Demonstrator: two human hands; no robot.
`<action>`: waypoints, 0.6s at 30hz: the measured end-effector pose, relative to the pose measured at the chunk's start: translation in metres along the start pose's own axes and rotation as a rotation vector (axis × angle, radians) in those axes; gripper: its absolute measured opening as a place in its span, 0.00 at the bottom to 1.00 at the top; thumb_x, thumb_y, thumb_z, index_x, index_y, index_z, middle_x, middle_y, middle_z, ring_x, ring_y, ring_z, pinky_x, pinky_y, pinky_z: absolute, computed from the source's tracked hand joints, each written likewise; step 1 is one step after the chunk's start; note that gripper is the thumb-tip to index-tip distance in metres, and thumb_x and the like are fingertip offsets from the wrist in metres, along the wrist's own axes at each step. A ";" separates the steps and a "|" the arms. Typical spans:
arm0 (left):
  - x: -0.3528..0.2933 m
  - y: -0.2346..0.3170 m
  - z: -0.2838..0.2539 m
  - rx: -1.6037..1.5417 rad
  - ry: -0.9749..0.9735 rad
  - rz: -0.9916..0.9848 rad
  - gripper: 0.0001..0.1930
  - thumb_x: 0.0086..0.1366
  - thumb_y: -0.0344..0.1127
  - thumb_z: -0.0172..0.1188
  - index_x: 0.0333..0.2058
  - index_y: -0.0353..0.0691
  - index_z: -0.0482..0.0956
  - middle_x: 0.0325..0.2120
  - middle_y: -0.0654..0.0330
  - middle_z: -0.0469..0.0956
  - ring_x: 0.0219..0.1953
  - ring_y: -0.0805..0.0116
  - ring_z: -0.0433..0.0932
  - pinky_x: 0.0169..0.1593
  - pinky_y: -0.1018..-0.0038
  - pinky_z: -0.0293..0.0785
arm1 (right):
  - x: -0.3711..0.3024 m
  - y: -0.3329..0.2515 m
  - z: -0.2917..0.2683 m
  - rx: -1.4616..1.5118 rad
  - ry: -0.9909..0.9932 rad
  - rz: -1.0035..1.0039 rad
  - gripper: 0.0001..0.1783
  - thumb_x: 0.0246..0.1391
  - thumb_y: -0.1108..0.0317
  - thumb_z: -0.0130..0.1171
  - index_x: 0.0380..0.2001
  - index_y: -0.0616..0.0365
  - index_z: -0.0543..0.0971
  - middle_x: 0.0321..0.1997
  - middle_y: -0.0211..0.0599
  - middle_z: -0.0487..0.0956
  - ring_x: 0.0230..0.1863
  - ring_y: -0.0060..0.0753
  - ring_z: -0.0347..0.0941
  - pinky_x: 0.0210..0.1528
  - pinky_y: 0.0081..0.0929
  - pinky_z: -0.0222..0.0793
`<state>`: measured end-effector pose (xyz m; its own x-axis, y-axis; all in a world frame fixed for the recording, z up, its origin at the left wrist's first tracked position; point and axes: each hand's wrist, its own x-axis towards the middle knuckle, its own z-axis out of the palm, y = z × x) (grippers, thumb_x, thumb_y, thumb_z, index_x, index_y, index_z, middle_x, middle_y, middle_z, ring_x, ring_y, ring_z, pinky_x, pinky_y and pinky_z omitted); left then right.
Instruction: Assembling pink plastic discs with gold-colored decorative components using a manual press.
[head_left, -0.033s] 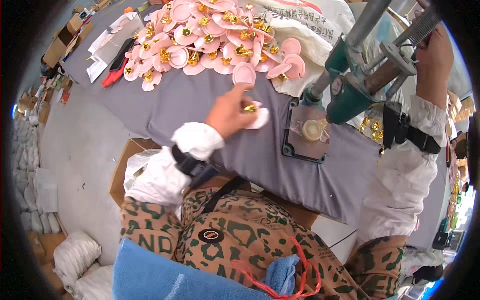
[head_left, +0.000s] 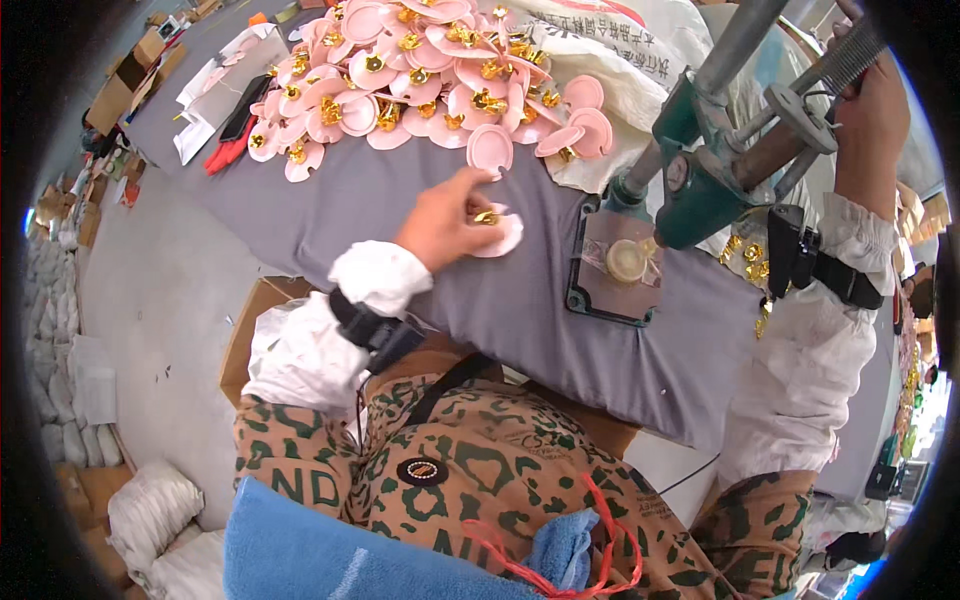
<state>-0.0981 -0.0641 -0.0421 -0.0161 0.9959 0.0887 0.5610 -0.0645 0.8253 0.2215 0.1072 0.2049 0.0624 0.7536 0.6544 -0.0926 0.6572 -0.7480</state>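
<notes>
My left hand (head_left: 447, 222) is closed on a pink disc (head_left: 510, 238) with a gold metal piece on it, held just above the grey cloth. Beyond it lies a loose pink disc (head_left: 489, 150) with a notch in its rim. A large heap of pink discs with gold pieces (head_left: 400, 75) spreads behind. To the right stands a green hand press (head_left: 690, 200), with a round translucent die (head_left: 627, 261) on its base. My right hand (head_left: 872, 125) is raised beside the press's spring, closed around its handle; the fingertips are partly hidden at the dark rim.
Small gold pieces (head_left: 752, 262) lie right of the press base. A white woven sack (head_left: 610, 60) is behind the press. At the far left of the grey cloth (head_left: 330, 220) sit a phone (head_left: 243, 108) and a white box (head_left: 235, 70). An open carton (head_left: 245, 335) stands below the table edge.
My left hand has moved slightly left, carrying the pink disc with it. My right hand and the press look nearly the same.
</notes>
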 end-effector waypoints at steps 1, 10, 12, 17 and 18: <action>0.004 -0.006 -0.010 0.000 -0.003 0.004 0.31 0.52 0.40 0.71 0.53 0.35 0.71 0.36 0.52 0.82 0.38 0.63 0.81 0.44 0.69 0.76 | 0.016 0.010 -0.024 -0.061 -0.027 -0.056 0.17 0.61 0.68 0.52 0.51 0.61 0.77 0.33 0.28 0.81 0.24 0.23 0.69 0.24 0.17 0.61; 0.060 -0.032 -0.004 0.238 0.377 0.151 0.10 0.50 0.31 0.66 0.34 0.43 0.82 0.35 0.53 0.78 0.41 0.53 0.77 0.47 0.64 0.74 | -0.015 -0.018 0.025 0.054 -0.021 0.045 0.13 0.54 0.66 0.45 0.38 0.65 0.73 0.20 0.28 0.66 0.15 0.19 0.58 0.14 0.18 0.44; 0.042 -0.027 0.000 0.320 0.324 0.290 0.10 0.49 0.32 0.67 0.32 0.42 0.81 0.34 0.53 0.77 0.41 0.53 0.77 0.48 0.64 0.73 | -0.015 -0.017 0.020 0.068 -0.058 0.046 0.14 0.54 0.66 0.45 0.38 0.65 0.72 0.20 0.28 0.66 0.15 0.20 0.58 0.14 0.19 0.45; 0.030 -0.011 -0.004 0.358 0.026 0.309 0.16 0.43 0.41 0.72 0.27 0.39 0.78 0.32 0.53 0.77 0.42 0.52 0.76 0.47 0.63 0.71 | -0.011 -0.016 0.009 0.155 -0.097 0.043 0.13 0.56 0.70 0.46 0.40 0.67 0.73 0.21 0.31 0.69 0.16 0.20 0.60 0.14 0.18 0.44; 0.032 -0.009 -0.004 0.331 0.044 0.204 0.17 0.43 0.43 0.72 0.28 0.38 0.78 0.31 0.54 0.77 0.40 0.53 0.76 0.46 0.63 0.71 | -0.014 -0.017 0.013 0.160 -0.096 0.044 0.13 0.56 0.70 0.46 0.40 0.67 0.73 0.21 0.31 0.69 0.16 0.20 0.60 0.14 0.18 0.44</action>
<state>-0.1072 -0.0316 -0.0447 0.0920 0.9608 0.2617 0.7930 -0.2296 0.5643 0.2094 0.0851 0.2097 -0.0396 0.7719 0.6345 -0.2501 0.6071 -0.7542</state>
